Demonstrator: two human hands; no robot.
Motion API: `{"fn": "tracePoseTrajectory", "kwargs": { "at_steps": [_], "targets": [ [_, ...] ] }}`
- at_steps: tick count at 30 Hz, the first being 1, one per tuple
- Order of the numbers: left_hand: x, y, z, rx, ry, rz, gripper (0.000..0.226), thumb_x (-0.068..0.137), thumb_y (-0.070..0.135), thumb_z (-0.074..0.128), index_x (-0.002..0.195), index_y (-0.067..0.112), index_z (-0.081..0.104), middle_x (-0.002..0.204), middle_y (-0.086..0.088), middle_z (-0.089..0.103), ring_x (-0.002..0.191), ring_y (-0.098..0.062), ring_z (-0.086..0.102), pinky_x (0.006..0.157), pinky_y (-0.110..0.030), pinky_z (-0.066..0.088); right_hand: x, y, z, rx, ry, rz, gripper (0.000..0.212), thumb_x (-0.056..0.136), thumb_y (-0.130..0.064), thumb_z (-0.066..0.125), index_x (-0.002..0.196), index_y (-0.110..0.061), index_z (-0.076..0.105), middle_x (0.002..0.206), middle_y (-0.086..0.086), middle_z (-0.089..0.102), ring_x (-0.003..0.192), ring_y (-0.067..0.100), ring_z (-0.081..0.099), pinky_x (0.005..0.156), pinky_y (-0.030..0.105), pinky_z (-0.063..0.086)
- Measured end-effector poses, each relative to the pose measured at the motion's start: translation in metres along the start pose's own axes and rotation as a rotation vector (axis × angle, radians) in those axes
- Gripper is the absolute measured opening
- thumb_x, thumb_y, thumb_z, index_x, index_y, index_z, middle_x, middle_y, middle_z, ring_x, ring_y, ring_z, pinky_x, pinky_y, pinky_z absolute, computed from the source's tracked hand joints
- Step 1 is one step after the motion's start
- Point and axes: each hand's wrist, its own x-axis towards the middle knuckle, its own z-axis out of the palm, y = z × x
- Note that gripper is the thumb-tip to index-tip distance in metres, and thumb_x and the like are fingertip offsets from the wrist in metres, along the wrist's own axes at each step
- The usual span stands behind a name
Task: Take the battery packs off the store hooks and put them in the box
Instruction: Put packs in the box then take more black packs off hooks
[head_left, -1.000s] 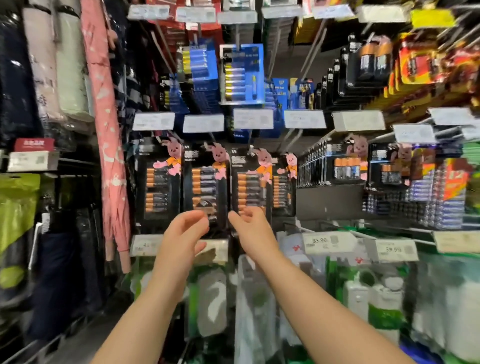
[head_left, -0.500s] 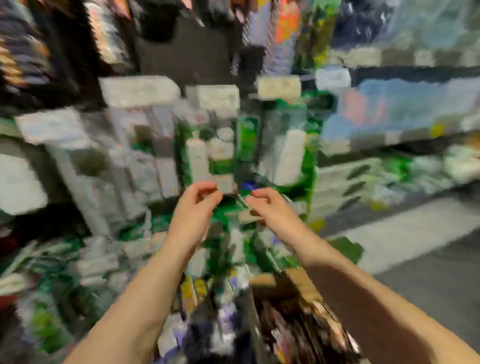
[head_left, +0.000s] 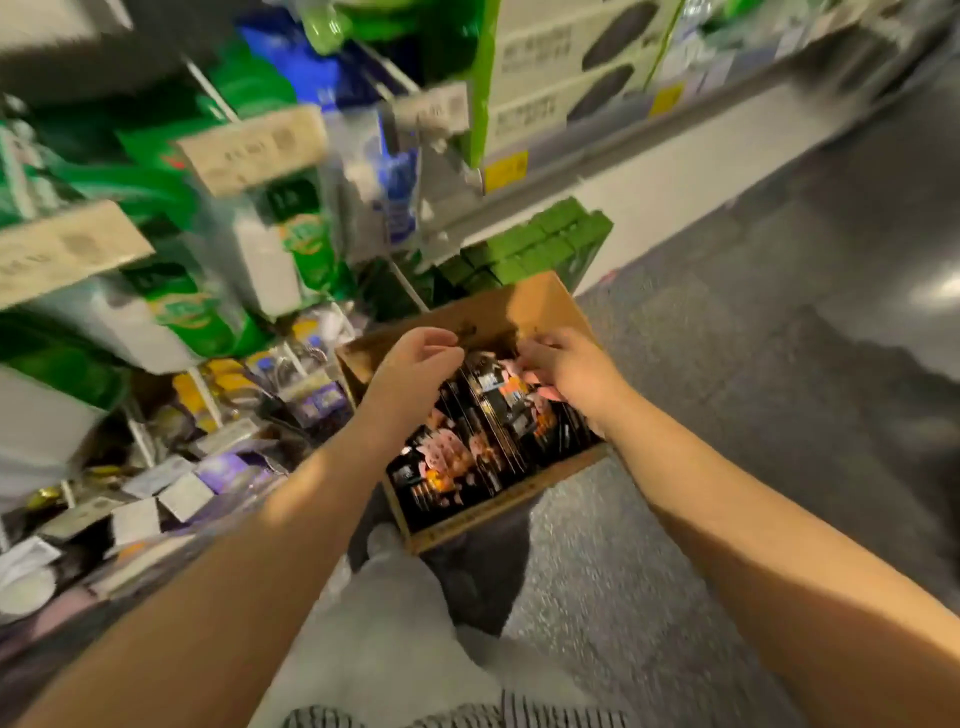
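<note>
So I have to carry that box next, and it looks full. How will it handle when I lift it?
The box is likely heavy for its size: battery packs stand tightly packed inside. Its cardboard walls may flex, so support the bottom. The open flap will probably swing loose.

I am looking down into a shop aisle. On my left run retail shelves packed with goods: green and white packets (head_left: 192, 306) hanging from metal hooks, each hook ending in a pale price tag (head_left: 254, 148). A yellow shelf label (head_left: 505, 170) is stuck to a shelf edge under stacked green-and-white cartons (head_left: 550, 67). Small loose packets (head_left: 171, 483) crowd the lowest shelf. A speckled grey floor (head_left: 779, 312) stretches away on the right, and a cardboard box (head_left: 524, 306) of carded stock stands on it beside the shelving.
</note>
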Motion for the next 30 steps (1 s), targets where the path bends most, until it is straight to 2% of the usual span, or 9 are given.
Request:
{"fn": "tracePoseTrajectory", "kwargs": {
  "at_steps": [3, 5, 7, 10, 15, 19, 23, 26, 30],
  "targets": [
    [0.028, -0.034, 0.012, 0.056, -0.027, -0.127, 0.017, 0.098, 0.027, 0.057, 0.115, 0.027, 0.054, 0.11, 0.004, 0.06, 0.11, -0.019, 0.06, 0.098, -0.045, 0.051, 0.02, 0.022, 0.003, 0.011, -0.059, 0.082, 0.019, 0.091, -0.033, 0.056, 0.089, -0.014, 0.057, 0.066, -0.003, 0.044, 0.05, 0.002, 0.042, 0.049, 0.017, 0.032],
    [0.04, -0.058, 0.02, 0.067, -0.046, -0.218, 0.022, 0.098, 0.029, 0.057, 0.119, 0.024, 0.054, 0.12, -0.001, 0.06, 0.111, -0.02, 0.059, 0.098, -0.043, 0.049, 0.036, 0.04, 0.005, 0.054, -0.061, 0.157, 0.017, 0.098, -0.023, 0.053, 0.098, -0.006, 0.057, 0.069, -0.003, 0.047, 0.048, -0.003, 0.044, 0.045, 0.011, 0.034],
    [0.048, -0.081, 0.029, 0.072, -0.05, -0.307, 0.025, 0.098, 0.03, 0.056, 0.123, 0.022, 0.054, 0.124, -0.002, 0.059, 0.108, -0.018, 0.058, 0.09, -0.037, 0.05, 0.053, 0.058, 0.007, 0.056, -0.064, 0.238, 0.031, 0.098, -0.029, 0.054, 0.115, -0.003, 0.059, 0.085, 0.005, 0.06, 0.063, 0.003, 0.058, 0.055, 0.018, 0.045],
    [0.058, -0.111, 0.048, 0.077, -0.044, -0.442, 0.032, 0.096, 0.032, 0.06, 0.125, 0.022, 0.053, 0.124, 0.0, 0.058, 0.105, -0.017, 0.057, 0.09, -0.036, 0.049, 0.069, 0.083, 0.006, 0.024, -0.099, 0.314, 0.034, 0.098, -0.037, 0.051, 0.118, -0.011, 0.059, 0.108, 0.013, 0.065, 0.099, 0.022, 0.064, 0.092, 0.042, 0.053],
    [0.078, -0.147, 0.081, 0.07, 0.057, -0.573, 0.049, 0.089, 0.039, 0.07, 0.129, 0.02, 0.049, 0.116, 0.004, 0.054, 0.103, -0.015, 0.054, 0.088, -0.033, 0.047, 0.108, 0.117, -0.006, 0.039, -0.139, 0.354, 0.021, 0.1, -0.033, 0.05, 0.114, -0.019, 0.057, 0.108, 0.002, 0.065, 0.101, 0.015, 0.063, 0.1, 0.042, 0.048],
    [0.086, -0.172, 0.1, 0.222, 0.012, -0.611, 0.061, 0.085, 0.033, 0.074, 0.137, 0.019, 0.044, 0.117, 0.002, 0.053, 0.109, -0.023, 0.056, 0.091, -0.035, 0.048, 0.128, 0.127, -0.018, 0.012, -0.148, 0.315, 0.009, 0.1, -0.027, 0.05, 0.098, -0.025, 0.059, 0.109, 0.011, 0.066, 0.105, 0.023, 0.064, 0.1, 0.043, 0.05],
    [0.084, -0.184, 0.11, 0.382, -0.015, -0.53, 0.048, 0.094, 0.018, 0.062, 0.14, 0.016, 0.047, 0.125, -0.007, 0.062, 0.107, -0.027, 0.059, 0.079, -0.029, 0.042, 0.141, 0.138, -0.021, -0.042, -0.182, 0.295, 0.009, 0.099, -0.024, 0.052, 0.094, -0.027, 0.059, 0.111, 0.015, 0.066, 0.105, 0.027, 0.064, 0.098, 0.044, 0.05],
    [0.085, -0.182, 0.104, 0.312, 0.064, -0.488, 0.028, 0.099, 0.017, 0.054, 0.127, 0.017, 0.056, 0.103, -0.006, 0.065, 0.087, -0.027, 0.059, 0.07, -0.036, 0.046, 0.148, 0.149, -0.018, -0.083, -0.198, 0.292, 0.01, 0.097, -0.025, 0.054, 0.105, -0.023, 0.059, 0.106, 0.007, 0.066, 0.103, 0.021, 0.065, 0.096, 0.041, 0.052],
    [0.093, -0.159, 0.084, 0.296, 0.105, -0.381, 0.025, 0.101, 0.023, 0.051, 0.123, 0.018, 0.06, 0.097, 0.005, 0.061, 0.087, -0.017, 0.058, 0.083, -0.041, 0.049, 0.149, 0.155, -0.007, -0.16, -0.248, 0.194, 0.034, 0.094, -0.025, 0.06, 0.127, -0.018, 0.056, 0.116, -0.006, 0.06, 0.102, 0.008, 0.059, 0.094, 0.028, 0.049]
  ]
}}
